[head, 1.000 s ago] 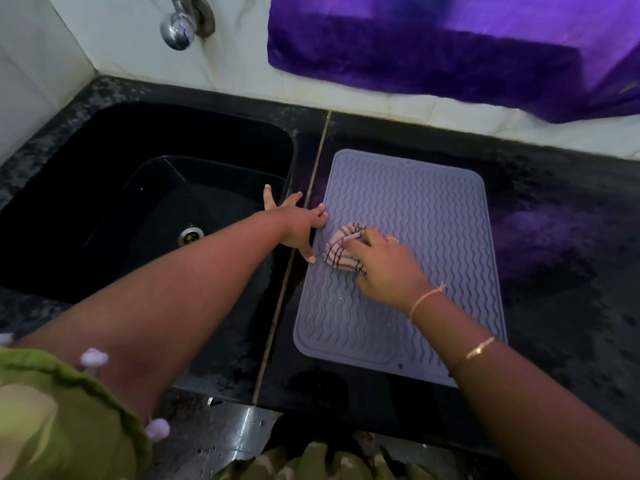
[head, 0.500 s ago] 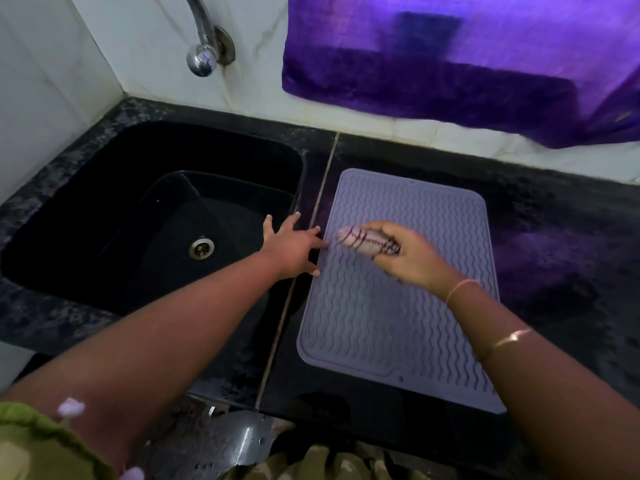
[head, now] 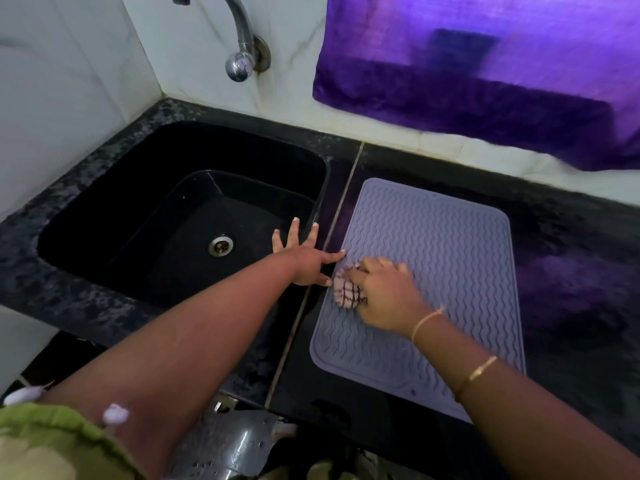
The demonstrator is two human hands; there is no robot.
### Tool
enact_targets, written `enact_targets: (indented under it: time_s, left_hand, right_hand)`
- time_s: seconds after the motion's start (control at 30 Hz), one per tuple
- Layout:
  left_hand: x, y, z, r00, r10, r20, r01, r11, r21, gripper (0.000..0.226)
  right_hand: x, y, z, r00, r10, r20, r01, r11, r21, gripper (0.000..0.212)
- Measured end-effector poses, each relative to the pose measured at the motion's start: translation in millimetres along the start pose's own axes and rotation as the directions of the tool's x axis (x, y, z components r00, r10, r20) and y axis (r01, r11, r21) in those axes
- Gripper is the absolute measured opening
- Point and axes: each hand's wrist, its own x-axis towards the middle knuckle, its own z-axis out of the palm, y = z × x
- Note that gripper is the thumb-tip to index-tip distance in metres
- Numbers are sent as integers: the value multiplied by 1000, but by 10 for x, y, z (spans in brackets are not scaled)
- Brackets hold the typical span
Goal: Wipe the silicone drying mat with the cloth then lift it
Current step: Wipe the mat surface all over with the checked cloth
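Observation:
A grey-lilac silicone drying mat [head: 450, 258] with a wavy ribbed surface lies flat on the black counter, right of the sink. My right hand [head: 384, 292] presses a bunched white cloth with dark checks [head: 346, 292] onto the mat near its left edge. My left hand [head: 304, 258] lies spread on the counter strip between sink and mat, fingers apart, one fingertip touching the mat's left edge. Most of the cloth is hidden under my right hand.
A black sink [head: 180, 216] with a metal drain [head: 220, 244] sits to the left. A chrome tap [head: 242, 46] projects from the white tiled wall. A purple cloth [head: 485, 71] hangs on the wall behind the mat. The black counter [head: 571, 278] extends right.
My right hand has slid the cloth back toward me and to the mat's left edge after reaching farther up. The left hand stays spread beside the mat. The view has tilted up.

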Motion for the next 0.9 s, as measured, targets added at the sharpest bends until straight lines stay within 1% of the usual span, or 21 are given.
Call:
enact_targets:
  time_s: [0.1,0.17,0.23,0.27,0.33,0.37,0.4,0.43,0.47,0.5,0.57,0.6,0.63,0.67,0.73,0.77,0.83,0.9]
  left_hand:
    - [-4,24,-14,1000,-16,9,15,999,29,66]
    - [-15,61,-13,1000,-22,-15,23,998,58,66]
    - [-34,99,53,997,-19,-77,24,997,69,65]
    - [-52,117,103,993,-14,-114,22,997,74,64]
    - [-70,152,196,986,7,-169,6,997,76,59]
    - [-87,170,254,980,16,-198,-5,999,54,55]
    - [-131,180,256,966,7,-258,1,1000,31,51]
    - [-179,186,232,952,11,-306,-4,1000,26,47]
    - [-196,184,236,946,35,-323,-26,999,31,44]
    - [-212,171,222,945,62,-320,-48,998,50,42]
    - [-242,145,229,960,94,-263,-74,993,87,44]
    - [-256,137,216,971,94,-218,-76,993,94,47]
    - [-260,131,196,982,81,-171,-66,994,92,51]
    - [-258,127,172,989,61,-132,-49,995,88,54]
    - [-262,135,140,997,25,-74,-19,997,75,58]
    - [-266,140,137,999,8,-50,-5,998,58,58]
    - [-264,130,140,1000,-22,-20,22,999,32,59]
    - [-262,105,143,999,-41,-2,41,999,20,59]
  right_hand:
    - [-166,-74,62,995,-98,-9,99,994,43,58]
    - [-212,-66,62,990,-136,31,133,986,96,55]
    - [-253,-33,3,978,-180,102,156,964,213,48]
    - [-264,-3,-24,973,-188,134,142,945,294,41]
    - [-238,95,-125,972,-158,173,63,888,455,26]
    - [-231,152,-163,981,-107,161,5,846,534,23]
    - [-207,216,-250,993,-48,111,-27,809,587,21]
    - [-169,274,-352,999,4,52,-35,795,606,20]
    - [-103,327,-397,998,54,-8,-39,803,595,19]
    - [-14,373,-439,992,97,-80,-39,841,540,17]
    - [136,451,-499,968,151,-202,-55,908,414,18]
    - [205,485,-495,958,172,-229,-80,929,362,22]
    - [258,512,-468,962,183,-205,-112,942,316,27]
    - [294,512,-443,974,176,-139,-132,951,279,32]
    - [342,458,-354,993,118,27,-121,973,197,43]
    - [345,411,-310,993,93,70,-102,984,148,49]
    - [328,320,-282,995,66,73,-71,995,70,55]
    - [284,243,-299,996,2,88,-4,1000,21,51]
